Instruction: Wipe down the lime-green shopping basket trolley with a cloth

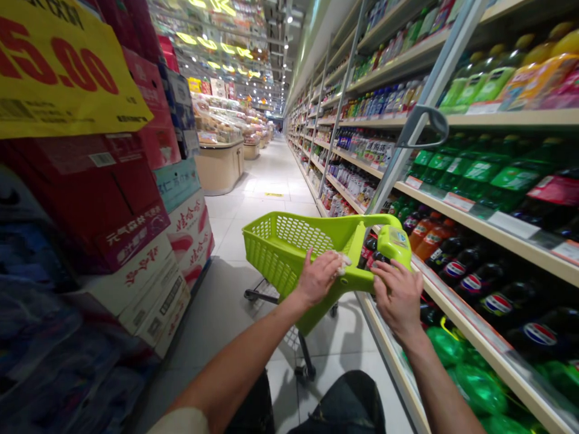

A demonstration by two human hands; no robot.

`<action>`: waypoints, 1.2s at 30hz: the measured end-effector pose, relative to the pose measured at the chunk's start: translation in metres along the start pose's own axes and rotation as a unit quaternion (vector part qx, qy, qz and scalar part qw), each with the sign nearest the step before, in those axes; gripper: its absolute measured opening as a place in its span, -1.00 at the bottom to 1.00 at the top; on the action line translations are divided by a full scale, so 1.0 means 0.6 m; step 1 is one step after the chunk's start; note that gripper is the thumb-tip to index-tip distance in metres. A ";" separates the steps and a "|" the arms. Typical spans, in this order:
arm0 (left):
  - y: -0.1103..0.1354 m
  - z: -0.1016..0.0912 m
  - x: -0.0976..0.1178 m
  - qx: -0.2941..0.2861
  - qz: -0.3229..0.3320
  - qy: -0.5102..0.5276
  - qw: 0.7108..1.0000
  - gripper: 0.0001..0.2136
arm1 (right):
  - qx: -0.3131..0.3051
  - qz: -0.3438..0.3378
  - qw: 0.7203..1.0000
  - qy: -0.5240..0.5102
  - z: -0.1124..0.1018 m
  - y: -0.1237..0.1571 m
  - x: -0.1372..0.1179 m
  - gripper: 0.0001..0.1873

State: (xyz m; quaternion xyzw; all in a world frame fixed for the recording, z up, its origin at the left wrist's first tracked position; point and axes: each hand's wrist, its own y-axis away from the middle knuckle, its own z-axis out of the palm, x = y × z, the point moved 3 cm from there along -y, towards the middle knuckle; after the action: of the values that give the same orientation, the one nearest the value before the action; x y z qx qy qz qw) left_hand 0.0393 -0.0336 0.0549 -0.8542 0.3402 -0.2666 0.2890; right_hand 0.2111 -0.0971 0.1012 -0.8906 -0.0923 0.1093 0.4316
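Observation:
A lime-green plastic shopping cart (289, 247) stands side-on in the aisle in front of me, its handle end toward the shelves. My left hand (318, 276) is closed on a crumpled white wipe (344, 260), which lies against the cart's near rim below the seat part. My right hand (400, 295) grips the handle end of the cart, its fingers laid over the edge under the rounded green handle block (394, 242). Part of that grip is hidden behind the hand. The cart's basket looks empty from here.
Shelves of soda bottles (470, 277) run along the right, close to my right arm. Stacked drink cartons (136, 283) with a yellow price sign (67, 66) crowd the left. The tiled floor (266, 181) leads ahead past a snack counter (221, 166).

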 end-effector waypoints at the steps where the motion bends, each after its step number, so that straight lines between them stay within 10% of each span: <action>1: 0.002 0.000 -0.010 -0.003 -0.010 -0.004 1.000 -0.70 | -0.003 -0.006 1.000 0.001 -0.002 0.002 0.005 -0.73; 6: 0.022 0.000 -0.083 -0.004 -0.148 -0.040 0.988 -0.72 | 0.023 -0.013 0.999 0.027 -0.015 0.006 0.027 -0.72; 16: 0.016 0.028 -0.018 -0.053 -0.050 -0.021 0.997 -0.69 | -0.088 -0.061 0.988 0.112 0.039 0.001 -0.041 -0.68; 27: 0.059 -0.012 -0.157 -0.139 -0.151 -0.137 0.969 -0.82 | 0.002 -0.144 0.989 -0.031 0.046 0.034 0.084 -0.63; 36: 0.162 -0.126 -0.268 -0.088 -0.289 -0.217 0.928 -0.77 | 0.008 -0.129 0.989 0.070 0.014 0.050 0.096 -0.64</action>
State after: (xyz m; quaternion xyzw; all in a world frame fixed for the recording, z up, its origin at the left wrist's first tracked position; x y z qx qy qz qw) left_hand -0.1524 0.0024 -0.0002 -0.9745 0.0299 -0.1158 0.1899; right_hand 0.2660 -0.0946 0.0658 -0.8735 -0.1750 -0.0091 0.4542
